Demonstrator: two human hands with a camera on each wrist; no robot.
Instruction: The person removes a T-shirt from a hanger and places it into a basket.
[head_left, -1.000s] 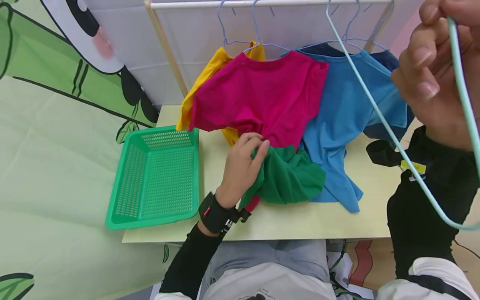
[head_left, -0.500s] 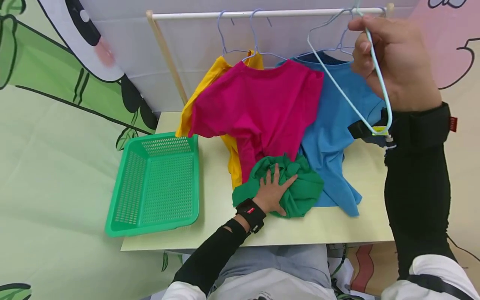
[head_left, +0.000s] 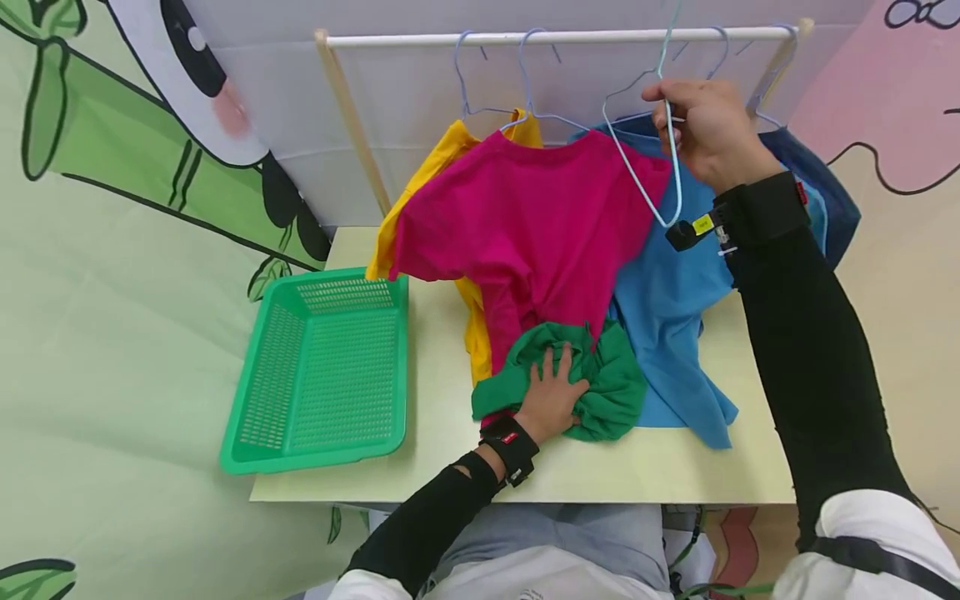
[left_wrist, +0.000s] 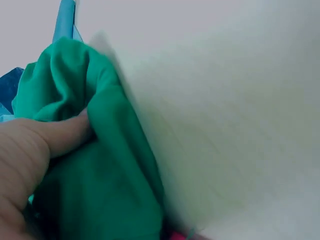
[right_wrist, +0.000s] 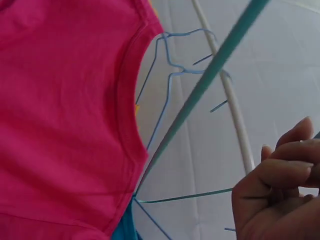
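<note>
One crumpled green cloth [head_left: 617, 408], softly folded, lies at the near middle of the table [head_left: 442, 417]; left hand [head_left: 550, 400] presses it, fingers spread. Right hand [head_left: 708, 129], far right, pinches a thin, angular turquoise hanger [head_left: 677, 179]. Black left wristband [head_left: 517, 456] bears a red tag [head_left: 510, 437], its lettering too small to read.

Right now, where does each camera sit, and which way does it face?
Head: worn on the head, facing forward and down at the basket and rail; shows left grip, right grip, black sleeves and jeans.
Left wrist: on that wrist, facing the green cloth; part of the left grip shows at left.
Right wrist: on that wrist, facing the pink shirt and teal hanger; the right grip shows at lower right.
Shared: head and left wrist both show the green cloth; head and right wrist, the pink shirt, teal hanger and rail.
</note>
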